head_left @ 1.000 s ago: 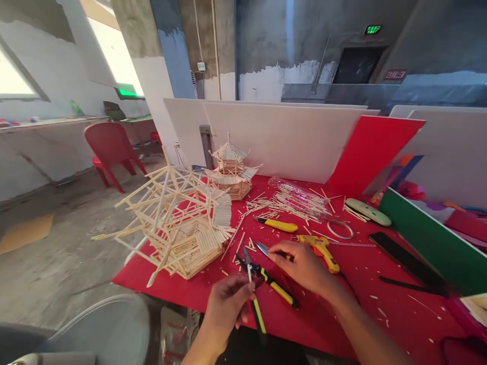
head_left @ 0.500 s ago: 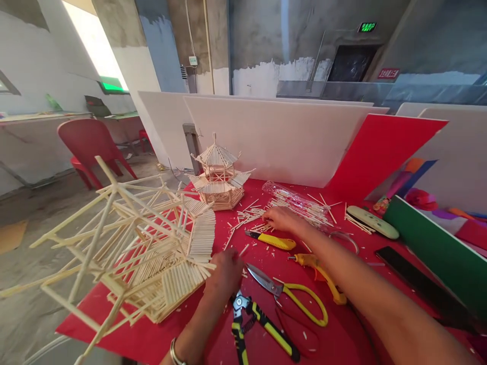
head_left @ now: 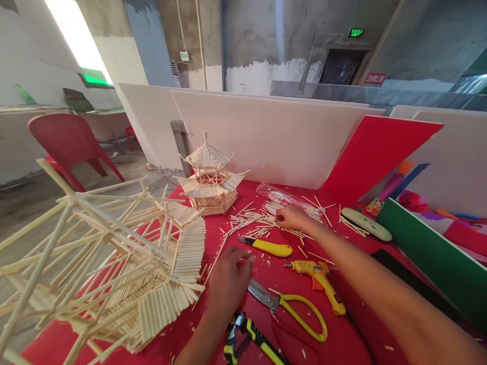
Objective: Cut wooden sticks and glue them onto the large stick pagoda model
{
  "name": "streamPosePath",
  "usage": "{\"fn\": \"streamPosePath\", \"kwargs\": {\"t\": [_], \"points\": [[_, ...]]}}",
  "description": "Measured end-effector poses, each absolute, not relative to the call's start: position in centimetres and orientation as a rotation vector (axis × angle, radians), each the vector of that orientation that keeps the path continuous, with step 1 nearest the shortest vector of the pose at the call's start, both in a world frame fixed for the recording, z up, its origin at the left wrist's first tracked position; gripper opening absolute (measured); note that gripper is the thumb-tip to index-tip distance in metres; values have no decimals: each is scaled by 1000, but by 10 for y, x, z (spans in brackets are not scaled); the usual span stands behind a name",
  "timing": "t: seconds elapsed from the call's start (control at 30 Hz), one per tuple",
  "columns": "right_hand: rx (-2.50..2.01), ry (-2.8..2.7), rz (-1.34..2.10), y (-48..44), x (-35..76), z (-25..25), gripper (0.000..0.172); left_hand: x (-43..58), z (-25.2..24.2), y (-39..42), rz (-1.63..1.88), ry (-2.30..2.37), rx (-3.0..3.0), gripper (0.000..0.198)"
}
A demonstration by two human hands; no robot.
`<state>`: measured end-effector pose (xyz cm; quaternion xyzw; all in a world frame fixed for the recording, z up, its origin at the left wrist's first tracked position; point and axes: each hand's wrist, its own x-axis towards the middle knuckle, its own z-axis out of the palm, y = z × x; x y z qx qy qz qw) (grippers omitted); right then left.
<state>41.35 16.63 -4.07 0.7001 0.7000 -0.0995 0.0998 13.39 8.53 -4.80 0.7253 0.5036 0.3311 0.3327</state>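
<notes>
My right hand (head_left: 291,218) reaches far over the red table (head_left: 342,324) and pinches among the loose wooden sticks (head_left: 254,221) beside a clear plastic bag (head_left: 289,200); what it grips is too small to name. My left hand (head_left: 228,284) rests on the table with its fingers loosely apart, holding nothing. It lies beside the large wooden stick structure (head_left: 114,263), just above the scissors (head_left: 289,309) and the black-and-yellow pliers (head_left: 247,342).
A small stick pagoda (head_left: 209,180) stands at the back. A yellow utility knife (head_left: 268,247), a yellow glue gun (head_left: 321,279), white boards (head_left: 266,137), a red board (head_left: 376,152) and a green board (head_left: 433,253) surround the work area. A red chair (head_left: 68,142) stands at the left.
I have leaned closer to the table. My right hand has shifted slightly right into the stick pile. My left hand has slid down and opened beside the large structure.
</notes>
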Motion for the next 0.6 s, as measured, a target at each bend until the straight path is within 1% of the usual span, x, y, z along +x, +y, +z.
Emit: {"fn": "streamPosePath", "kwargs": {"t": [0.03,0.1,0.43,0.6], "points": [[2072,2068,-314,167,413,-43,32,134,-49,86,877,1295,1872,14],[2080,2076,-354,170,412,-48,32,134,-51,85,870,1285,1834,10],[2142,2223,-702,180,426,-53,34,130,-45,80,918,1232,1749,9],[2209,2346,-827,170,430,-40,35,129,-46,72,929,1173,1711,11]]}}
